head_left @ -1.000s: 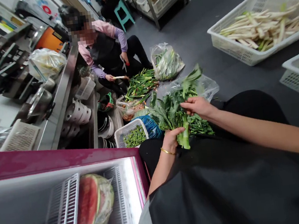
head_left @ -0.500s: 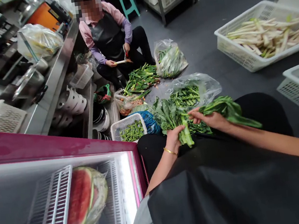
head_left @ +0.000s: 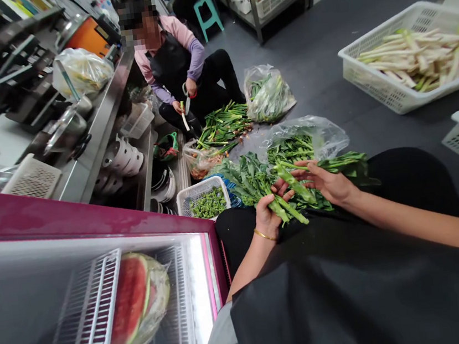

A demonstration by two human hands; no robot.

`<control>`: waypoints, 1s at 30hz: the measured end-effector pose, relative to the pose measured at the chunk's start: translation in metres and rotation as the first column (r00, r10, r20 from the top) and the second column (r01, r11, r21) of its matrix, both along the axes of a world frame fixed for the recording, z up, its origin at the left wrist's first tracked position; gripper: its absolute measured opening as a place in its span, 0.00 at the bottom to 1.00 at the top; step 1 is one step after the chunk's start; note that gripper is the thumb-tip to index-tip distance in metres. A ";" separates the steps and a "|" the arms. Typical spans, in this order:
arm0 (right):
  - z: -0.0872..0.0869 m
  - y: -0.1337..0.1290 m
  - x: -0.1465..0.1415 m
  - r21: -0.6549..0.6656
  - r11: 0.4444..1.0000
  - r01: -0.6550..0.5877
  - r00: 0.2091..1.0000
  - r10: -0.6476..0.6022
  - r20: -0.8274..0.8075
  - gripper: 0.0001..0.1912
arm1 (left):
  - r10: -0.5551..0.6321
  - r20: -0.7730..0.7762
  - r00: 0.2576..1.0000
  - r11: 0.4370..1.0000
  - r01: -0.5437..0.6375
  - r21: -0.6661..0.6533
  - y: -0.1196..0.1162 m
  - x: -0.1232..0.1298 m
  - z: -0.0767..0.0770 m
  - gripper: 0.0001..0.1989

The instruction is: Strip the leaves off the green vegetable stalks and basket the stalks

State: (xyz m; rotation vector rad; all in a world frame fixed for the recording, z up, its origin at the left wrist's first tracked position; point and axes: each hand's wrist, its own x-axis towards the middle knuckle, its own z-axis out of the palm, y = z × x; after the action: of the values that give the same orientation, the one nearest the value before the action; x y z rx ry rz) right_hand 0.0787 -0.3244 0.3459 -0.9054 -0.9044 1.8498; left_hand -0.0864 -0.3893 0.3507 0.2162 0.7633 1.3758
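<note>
My left hand (head_left: 267, 217) is closed around the stems of several leafy green stalks (head_left: 251, 183), which look like Chinese broccoli. Their thick cut ends point down toward my lap. Close by on the right, my right hand (head_left: 333, 182) pinches the thin stem of a leafy green piece (head_left: 347, 162), its leaves trailing rightward over my knee. The fingers of both hands nearly meet at a thick stalk (head_left: 295, 183) between them. Beyond my hands lies an open clear plastic bag (head_left: 329, 132) with more greens inside.
A co-worker (head_left: 176, 61) sits ahead with scissors and a white-green stalk, beside piled green stalks (head_left: 224, 125). White baskets stand at left (head_left: 181, 203) and right (head_left: 369, 79). An open fridge (head_left: 95, 233) with cut watermelon (head_left: 130, 301) is at my left.
My right hand has turned and its fingers have spread near the stalks in my left hand. The left-hand bunch has tilted to the right. The co-worker's stalk now points downward.
</note>
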 end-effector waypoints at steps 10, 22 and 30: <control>0.001 -0.003 -0.009 0.032 0.997 -0.074 0.986 0.068 0.153 0.26 | 0.071 0.102 0.992 0.998 -0.070 -0.005 0.002 0.001 -0.008 0.04; 0.003 0.057 0.016 -0.223 0.959 0.176 0.982 -0.187 -0.026 0.15 | 0.285 0.130 0.950 0.935 -0.245 -0.258 -0.003 -0.018 -0.025 0.03; 0.001 0.054 0.018 -0.283 0.945 0.167 0.980 -0.191 -0.059 0.13 | 0.292 0.172 0.941 0.937 -0.244 -0.251 -0.005 -0.020 -0.032 0.04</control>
State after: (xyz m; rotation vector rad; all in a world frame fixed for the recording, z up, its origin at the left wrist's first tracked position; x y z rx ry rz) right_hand 0.0969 -0.2703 0.3468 -1.0325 -0.4983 1.8675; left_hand -0.1063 -0.3940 0.3190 -0.2181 0.7871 1.5269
